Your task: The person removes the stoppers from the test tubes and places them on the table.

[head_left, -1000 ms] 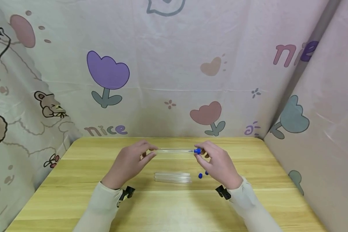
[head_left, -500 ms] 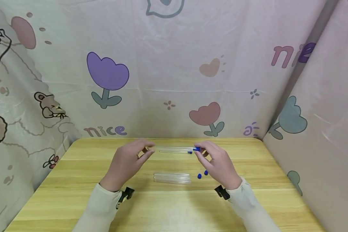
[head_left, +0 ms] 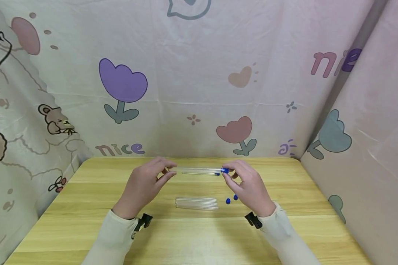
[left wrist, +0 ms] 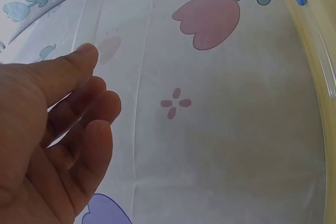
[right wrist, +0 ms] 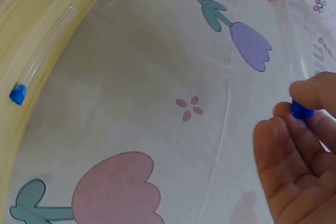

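barely shifted since a second ago: left hand (head_left: 145,185) pinching clear tube (head_left: 199,170) end, right hand (head_left: 248,186) pinching blue cap (head_left: 224,170) on it, held level above table (head_left: 69,224), capping near done.

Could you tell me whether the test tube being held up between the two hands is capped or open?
Capped. A blue cap sits on the test tube at its right end, pinched by the right hand.

Open tabletop (head_left: 86,228) near and left; loose tubes (head_left: 196,202) and blue caps (head_left: 231,199) lying mid-table, printed curtain (head_left: 192,92) closing off far side.
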{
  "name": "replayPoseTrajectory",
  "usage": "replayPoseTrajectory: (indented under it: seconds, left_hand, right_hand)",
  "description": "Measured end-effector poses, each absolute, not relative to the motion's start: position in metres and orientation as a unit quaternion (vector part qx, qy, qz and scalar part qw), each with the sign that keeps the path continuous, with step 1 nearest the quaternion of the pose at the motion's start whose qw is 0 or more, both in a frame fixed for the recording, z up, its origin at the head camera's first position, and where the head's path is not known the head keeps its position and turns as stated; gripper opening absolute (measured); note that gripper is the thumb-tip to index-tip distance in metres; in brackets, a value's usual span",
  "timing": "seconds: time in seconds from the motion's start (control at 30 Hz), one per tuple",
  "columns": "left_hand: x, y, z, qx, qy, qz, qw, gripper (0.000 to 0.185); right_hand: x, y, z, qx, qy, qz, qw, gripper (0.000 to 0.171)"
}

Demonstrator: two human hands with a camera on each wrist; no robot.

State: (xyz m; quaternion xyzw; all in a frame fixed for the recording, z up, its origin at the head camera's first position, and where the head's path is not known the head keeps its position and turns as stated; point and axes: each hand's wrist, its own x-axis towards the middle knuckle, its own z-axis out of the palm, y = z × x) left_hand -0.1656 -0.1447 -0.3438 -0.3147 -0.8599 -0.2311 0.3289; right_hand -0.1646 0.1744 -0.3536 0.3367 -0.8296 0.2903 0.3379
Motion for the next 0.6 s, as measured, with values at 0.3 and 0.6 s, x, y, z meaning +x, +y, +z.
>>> replayPoseTrajectory:
  seconds: [0.3, 0.6]
  left_hand:
    - [-0.1633, -0.1418, -0.3407, -0.315, -0.861, -0.233, 0.325, 0.021]
    - [-0.1625, -0.1398, -0.3425, -0.334, -0.862, -0.215, 0.316, 0.028]
  right_hand:
    - [-0.1644, 0.1743, -0.3537, 0.330, -0.833, 0.270, 0.352, 0.021]
    - [-0.1639, 0.1721, -0.3546, 0.337, -0.830, 0.275, 0.349, 0.022]
